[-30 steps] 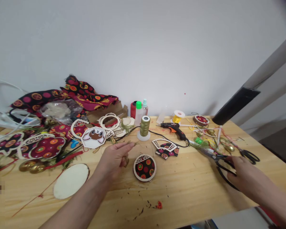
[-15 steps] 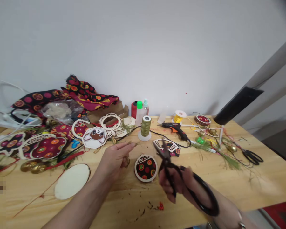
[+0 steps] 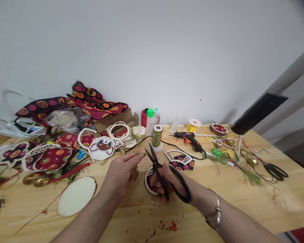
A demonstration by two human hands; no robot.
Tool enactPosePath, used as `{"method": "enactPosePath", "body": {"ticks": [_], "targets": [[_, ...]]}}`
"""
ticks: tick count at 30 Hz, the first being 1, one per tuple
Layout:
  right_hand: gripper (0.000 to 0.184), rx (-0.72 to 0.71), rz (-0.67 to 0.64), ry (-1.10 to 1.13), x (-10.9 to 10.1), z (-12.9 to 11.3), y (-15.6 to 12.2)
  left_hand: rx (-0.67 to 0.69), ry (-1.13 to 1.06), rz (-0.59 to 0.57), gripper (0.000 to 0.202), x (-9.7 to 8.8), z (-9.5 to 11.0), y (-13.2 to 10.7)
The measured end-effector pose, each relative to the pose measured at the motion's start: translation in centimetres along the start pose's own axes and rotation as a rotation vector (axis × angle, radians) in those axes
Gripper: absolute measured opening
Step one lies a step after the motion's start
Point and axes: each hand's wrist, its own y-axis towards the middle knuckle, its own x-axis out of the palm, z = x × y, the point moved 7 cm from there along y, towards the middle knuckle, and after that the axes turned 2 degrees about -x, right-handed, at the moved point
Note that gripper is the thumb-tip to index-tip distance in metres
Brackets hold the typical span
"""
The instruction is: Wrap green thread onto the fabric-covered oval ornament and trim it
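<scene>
My left hand point(image 3: 124, 167) pinches an olive thread point(image 3: 145, 154) between thumb and fingertips. Gripped in my right hand point(image 3: 166, 177) are black-handled scissors point(image 3: 155, 164), blades parted and tips close to the left fingertips. Beneath the right hand lies a round ornament point(image 3: 148, 185) with a pale wooden rim and dark patterned fabric, partly covered by the fingers. Just behind the blades stands a spool of olive thread point(image 3: 157, 137). Whether the thread lies between the blades is too fine to tell.
Right of centre lie a glue gun point(image 3: 188, 137), a yellow spool point(image 3: 192, 127) and a lattice piece point(image 3: 179, 158). Another pair of scissors point(image 3: 276, 171) rests far right. Fabric point(image 3: 96, 101), wooden frames point(image 3: 118, 131) and a pale oval disc point(image 3: 77, 196) occupy the left.
My right hand has moved left with the scissors, bringing the blades up to my left fingertips and covering part of the round ornament. My left hand keeps its pinch.
</scene>
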Motion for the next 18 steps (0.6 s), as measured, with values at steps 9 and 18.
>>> {"method": "enactPosePath", "body": {"ticks": [9, 18], "targets": [[0.071, -0.064, 0.042, -0.231, -0.37, -0.95, -0.73, 0.021, 0.061, 0.003, 0.024, 0.03, -0.06, 0.03], [0.068, -0.051, 0.052, -0.265, -0.5, -0.97, -0.95, -0.02, 0.047, -0.01, 0.022, 0.25, -0.29, -0.08]]}}
